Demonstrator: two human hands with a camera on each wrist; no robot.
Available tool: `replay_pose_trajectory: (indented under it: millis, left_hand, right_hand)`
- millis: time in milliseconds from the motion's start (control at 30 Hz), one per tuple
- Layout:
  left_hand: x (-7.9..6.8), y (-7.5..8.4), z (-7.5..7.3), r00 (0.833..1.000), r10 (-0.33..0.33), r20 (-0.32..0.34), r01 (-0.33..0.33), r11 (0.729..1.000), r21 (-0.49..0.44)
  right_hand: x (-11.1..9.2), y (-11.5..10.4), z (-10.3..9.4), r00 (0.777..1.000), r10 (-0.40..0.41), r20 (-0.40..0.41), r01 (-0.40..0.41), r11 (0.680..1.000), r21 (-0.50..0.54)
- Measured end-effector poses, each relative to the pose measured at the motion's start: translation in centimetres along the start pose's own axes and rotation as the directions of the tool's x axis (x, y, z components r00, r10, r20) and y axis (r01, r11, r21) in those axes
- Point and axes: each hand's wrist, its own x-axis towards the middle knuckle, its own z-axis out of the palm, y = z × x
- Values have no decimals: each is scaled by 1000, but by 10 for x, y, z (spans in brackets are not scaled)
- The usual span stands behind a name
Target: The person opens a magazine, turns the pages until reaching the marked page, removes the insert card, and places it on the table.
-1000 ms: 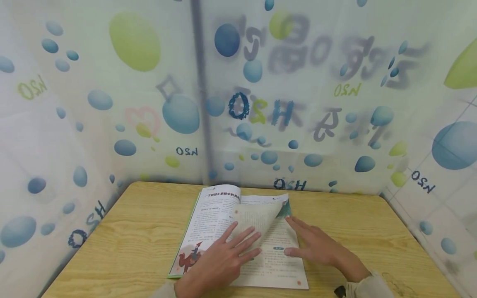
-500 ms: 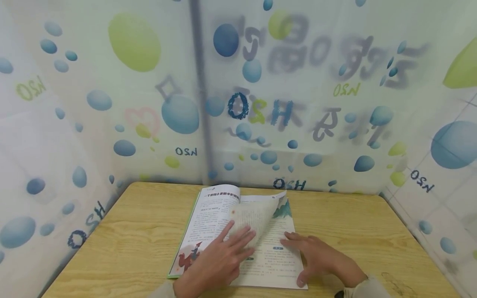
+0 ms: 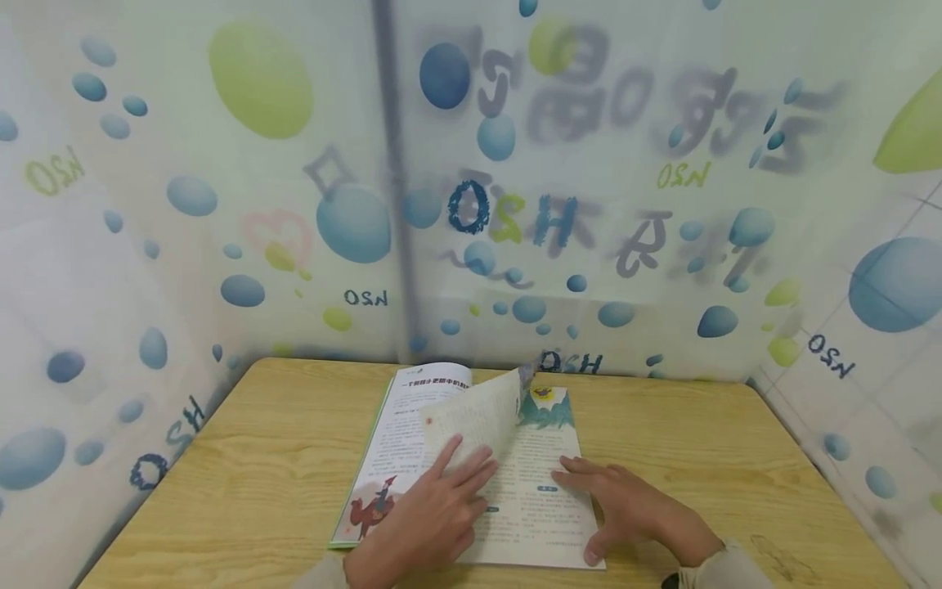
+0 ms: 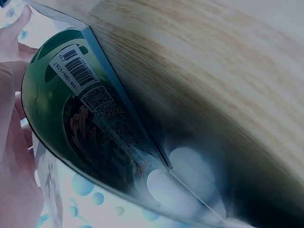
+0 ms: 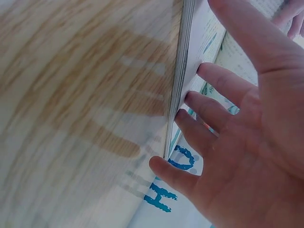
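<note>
An open magazine (image 3: 545, 528) lies on the table, with a camel picture (image 3: 371, 511) on its left page. One page (image 3: 471, 409) is lifted and curls over toward the left, its far corner raised. My left hand (image 3: 437, 507) lies against that page with its fingers extended. The right hand (image 3: 633, 507) rests on the right page, fingers spread and thumb at the near right corner. From the right wrist, the fingertips (image 5: 192, 97) meet the sheet beside the stacked page edges (image 5: 182, 57). In the left wrist view the green back cover (image 4: 45, 104) bows up, showing a barcode (image 4: 78, 69).
The wooden table (image 3: 243, 458) extends on both sides of the magazine. A curtain (image 3: 633, 245) printed with blue and green drops and H2O lettering hangs behind and around the table. A dark marking (image 3: 780, 560) shows on the tabletop at the near right.
The lifted page has swung left, uncovering a mountain picture on the page below. My left hand has slid slightly left with it. The right hand has come back from the page's far edge toward me.
</note>
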Motion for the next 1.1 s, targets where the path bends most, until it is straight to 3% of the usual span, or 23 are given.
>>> replay_pose_trajectory:
  millis: [200,367,667,900,1100]
  left_hand:
    - [2,0,-3,996,-69,62,72,996,-57]
    - [3,-2,-5,982,-114,148,121,992,-39]
    - [1,-6,-6,960,-193,204,200,980,-13]
    - [-2,-6,-3,935,-264,237,305,939,-157]
    - [-5,-5,-1,914,-305,268,360,914,-188]
  right_hand:
    - [2,0,0,1000,14,4,-14,1000,9]
    - [2,-2,-2,1000,30,4,-30,999,13]
    - [2,-2,-3,1000,26,-3,-26,1000,7]
    - [3,-1,0,999,36,0,-36,999,16]
    - [3,-2,1,999,44,-1,-44,999,23]
